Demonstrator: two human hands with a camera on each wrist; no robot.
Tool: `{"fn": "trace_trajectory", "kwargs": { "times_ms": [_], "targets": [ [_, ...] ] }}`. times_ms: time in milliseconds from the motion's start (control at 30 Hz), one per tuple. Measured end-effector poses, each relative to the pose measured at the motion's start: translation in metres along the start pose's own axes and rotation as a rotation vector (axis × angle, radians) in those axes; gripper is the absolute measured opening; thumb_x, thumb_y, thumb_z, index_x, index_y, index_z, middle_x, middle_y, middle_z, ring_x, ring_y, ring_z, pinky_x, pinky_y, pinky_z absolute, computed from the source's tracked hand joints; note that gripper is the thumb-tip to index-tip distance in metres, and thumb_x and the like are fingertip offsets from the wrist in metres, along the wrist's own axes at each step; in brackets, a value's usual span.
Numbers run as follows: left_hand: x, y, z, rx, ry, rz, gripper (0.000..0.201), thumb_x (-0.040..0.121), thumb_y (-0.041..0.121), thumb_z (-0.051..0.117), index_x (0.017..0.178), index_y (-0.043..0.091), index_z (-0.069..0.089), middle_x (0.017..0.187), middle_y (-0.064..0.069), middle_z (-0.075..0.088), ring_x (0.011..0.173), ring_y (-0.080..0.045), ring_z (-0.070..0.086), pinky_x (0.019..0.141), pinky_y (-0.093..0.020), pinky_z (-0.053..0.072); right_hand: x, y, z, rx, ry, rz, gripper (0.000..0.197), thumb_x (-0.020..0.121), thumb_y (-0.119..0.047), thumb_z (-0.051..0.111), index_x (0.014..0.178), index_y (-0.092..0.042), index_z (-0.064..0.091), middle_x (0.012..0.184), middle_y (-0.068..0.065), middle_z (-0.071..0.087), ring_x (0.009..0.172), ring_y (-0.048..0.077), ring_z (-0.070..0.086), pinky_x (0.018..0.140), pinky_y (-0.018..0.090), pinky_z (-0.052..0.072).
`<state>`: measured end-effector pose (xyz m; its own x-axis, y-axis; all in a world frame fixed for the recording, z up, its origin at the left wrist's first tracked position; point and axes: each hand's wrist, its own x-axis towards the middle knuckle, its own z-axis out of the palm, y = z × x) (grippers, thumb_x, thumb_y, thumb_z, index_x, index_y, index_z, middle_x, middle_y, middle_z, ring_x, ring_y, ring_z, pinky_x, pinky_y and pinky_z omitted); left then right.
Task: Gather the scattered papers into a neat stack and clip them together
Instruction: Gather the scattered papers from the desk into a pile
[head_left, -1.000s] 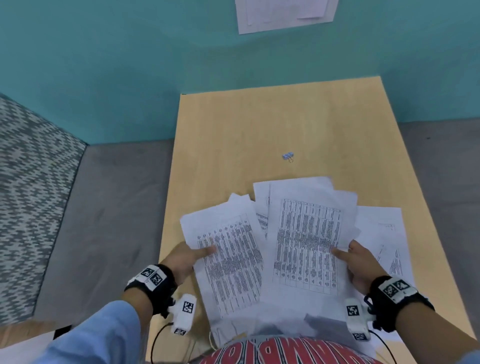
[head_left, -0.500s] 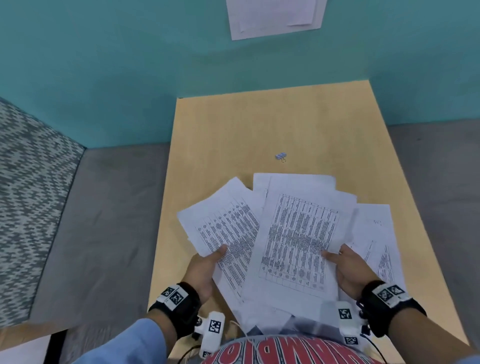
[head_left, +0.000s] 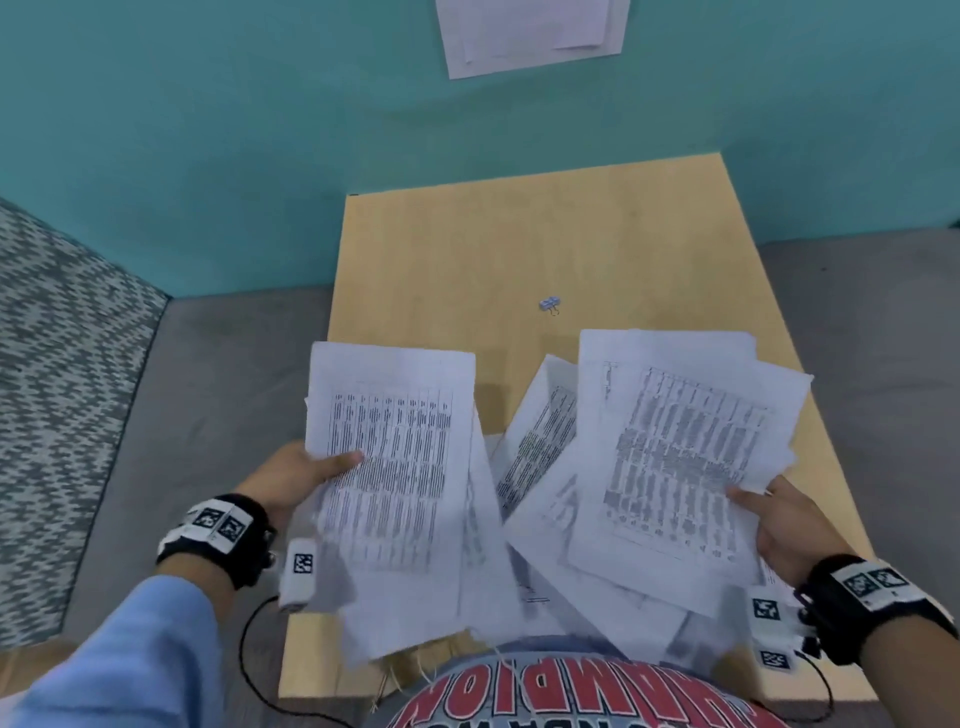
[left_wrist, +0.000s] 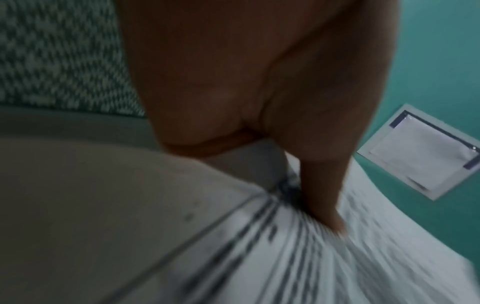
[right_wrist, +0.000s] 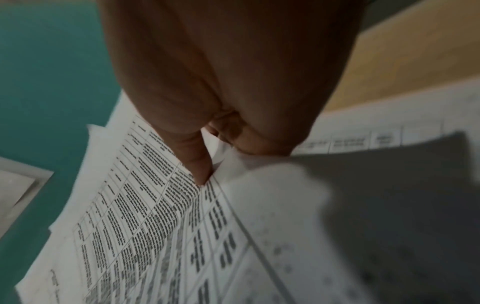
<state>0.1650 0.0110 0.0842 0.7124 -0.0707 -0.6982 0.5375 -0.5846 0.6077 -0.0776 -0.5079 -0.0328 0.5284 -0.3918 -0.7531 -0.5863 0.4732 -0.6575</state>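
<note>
Since half a second ago the pile has split in two: the left hand (head_left: 291, 475) has lifted its bunch of sheets (head_left: 395, 483) up and off to the left, out past the bench (head_left: 519, 249) edge, and the right hand (head_left: 789, 525) has pulled its own fan of papers (head_left: 675, 457) over to the right. Before that they overlapped as one messy spread in front of the person.

Both hands are gripping paper. The left has its thumb on the printed face and fingers underneath at the sheet's left edge; the left wrist view shows a digit (left_wrist: 322, 195) pressed into the page, though it's pretty blurred. The right pinches its fan at the right edge, thumb (right_wrist: 194, 156) on top, and more sheets hang loose below toward the person's lap. The little binder clip (head_left: 550, 304) sits alone on the bench, well apart from the papers, farther out.

Handling-wise, it's thin printer paper, so it's light, floppy and slippery sheet against sheet. Held by one edge the far corners droop, and the loose lower sheets look like they could slide out. Best bet is probably to bring the two bunches together, hold them by both long edges, and tap a short edge on the bench to square them up. Then pinch one corner firmly while the other hand goes for the clip. It looks small, so it may only bite a well-aligned corner.
</note>
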Motion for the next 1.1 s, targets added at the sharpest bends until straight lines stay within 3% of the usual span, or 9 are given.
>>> {"fn": "trace_trajectory", "kwargs": {
  "times_ms": [67, 133, 200, 267, 467, 667, 833, 1000, 1100],
  "targets": [
    [0.004, 0.003, 0.000, 0.177, -0.104, -0.013, 0.053, 0.085, 0.044, 0.085, 0.124, 0.011, 0.072, 0.108, 0.003, 0.078, 0.100, -0.016, 0.073, 0.091, -0.034, 0.056, -0.012, -0.008, -0.016, 0.026, 0.007, 0.004, 0.083, 0.053, -0.028, 0.093, 0.127, -0.007, 0.062, 0.122, 0.012, 0.077, 0.097, 0.042, 0.077, 0.082, 0.061, 0.062],
    [0.011, 0.006, 0.024, 0.309, -0.196, 0.005, 0.055, 0.086, 0.049, 0.083, 0.129, 0.017, 0.073, 0.118, 0.001, 0.078, 0.103, -0.014, 0.074, 0.084, -0.029, 0.057, -0.018, -0.010, -0.035, 0.094, 0.007, 0.000, 0.079, 0.068, -0.015, 0.088, 0.138, -0.001, 0.054, 0.125, 0.019, 0.074, 0.109, 0.041, 0.073, 0.082, 0.055, 0.062],
    [0.020, 0.011, 0.065, 0.390, -0.276, 0.063, 0.059, 0.086, 0.057, 0.081, 0.131, 0.021, 0.072, 0.124, 0.000, 0.078, 0.110, -0.018, 0.074, 0.096, -0.037, 0.057, -0.018, -0.004, -0.058, 0.153, 0.064, 0.023, 0.083, 0.077, -0.012, 0.088, 0.147, -0.001, 0.045, 0.125, 0.033, 0.064, 0.107, 0.045, 0.073, 0.084, 0.059, 0.060],
    [0.027, 0.018, 0.112, 0.480, -0.305, 0.130, 0.070, 0.080, 0.067, 0.077, 0.131, 0.020, 0.070, 0.125, -0.005, 0.078, 0.112, -0.027, 0.075, 0.104, -0.048, 0.057, -0.019, 0.002, -0.079, 0.196, 0.082, 0.030, 0.102, 0.059, -0.016, 0.098, 0.146, -0.007, 0.046, 0.127, 0.041, 0.059, 0.108, 0.048, 0.071, 0.086, 0.060, 0.058],
    [0.035, 0.040, 0.226, 0.645, -0.131, 0.288, 0.064, 0.092, 0.036, 0.078, 0.147, 0.010, 0.056, 0.158, -0.012, 0.050, 0.139, -0.031, 0.054, 0.113, -0.042, 0.049, -0.049, -0.002, -0.092, 0.177, 0.086, 0.055, 0.033, 0.097, 0.007, 0.058, 0.128, 0.000, 0.062, 0.107, 0.018, 0.081, 0.083, 0.029, 0.081, 0.065, 0.041, 0.067],
    [0.051, 0.046, 0.259, 1.000, -0.048, 0.374, 0.043, 0.091, 0.050, 0.070, 0.130, 0.031, 0.073, 0.177, -0.004, 0.018, 0.157, -0.033, 0.024, 0.125, -0.052, 0.028, -0.048, 0.008, -0.102, 0.084, 0.066, 0.097, 0.029, 0.100, 0.008, 0.054, 0.125, -0.004, 0.064, 0.116, 0.017, 0.079, 0.100, 0.035, 0.078, 0.084, 0.048, 0.064],
    [0.058, 0.042, 0.264, 0.968, -0.018, 0.438, 0.037, 0.088, 0.041, 0.075, 0.123, 0.027, 0.076, 0.159, -0.004, 0.047, 0.144, -0.033, 0.041, 0.121, -0.050, 0.033, -0.041, -0.001, -0.101, 0.063, 0.054, 0.088, 0.034, 0.099, 0.007, 0.057, 0.129, -0.007, 0.064, 0.123, 0.016, 0.077, 0.113, 0.037, 0.073, 0.109, 0.060, 0.048],
    [0.061, 0.048, 0.255, 0.792, 0.022, 0.517, 0.008, 0.081, 0.012, 0.079, 0.089, 0.016, 0.079, 0.116, -0.006, 0.068, 0.105, -0.033, 0.065, 0.091, -0.037, 0.052, -0.036, -0.015, -0.092, 0.043, 0.054, 0.064, 0.031, 0.100, 0.008, 0.055, 0.124, -0.008, 0.065, 0.117, 0.012, 0.079, 0.102, 0.030, 0.078, 0.092, 0.048, 0.060],
    [0.052, 0.058, 0.245, 0.576, -0.006, 0.454, 0.022, 0.091, 0.010, 0.073, 0.082, 0.028, 0.064, 0.084, 0.006, 0.065, 0.079, -0.023, 0.064, 0.063, -0.026, 0.043, -0.035, -0.021, -0.082, 0.048, 0.050, 0.035, 0.034, 0.100, 0.009, 0.056, 0.128, -0.008, 0.064, 0.120, 0.010, 0.078, 0.104, 0.027, 0.076, 0.093, 0.046, 0.058]
  ]
}}
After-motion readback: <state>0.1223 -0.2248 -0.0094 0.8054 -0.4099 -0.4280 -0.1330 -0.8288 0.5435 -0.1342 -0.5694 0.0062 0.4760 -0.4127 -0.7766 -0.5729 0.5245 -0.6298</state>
